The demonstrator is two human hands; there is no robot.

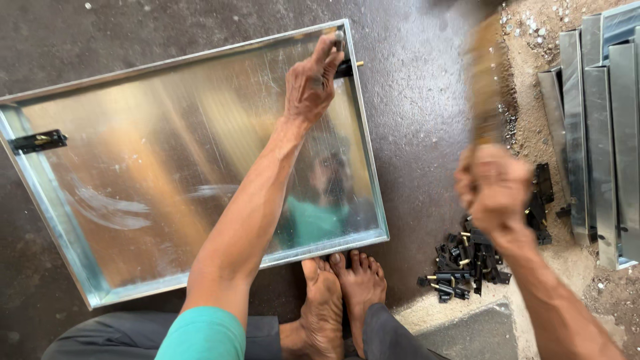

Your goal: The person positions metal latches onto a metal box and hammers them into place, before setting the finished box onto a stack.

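Head view: left hand pinches a pin at a black hinge on sheet-metal tray, far-right rim, steadying it; right hand fist-grips raised, blurred hammer. Feet brace near edge.

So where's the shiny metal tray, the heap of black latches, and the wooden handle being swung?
metal tray (47, 207), head view, on its left rim.
black latches (460, 263), head view, middle of the heap.
wooden handle (485, 87), head view, blurred shaft above the right hand (495, 190).
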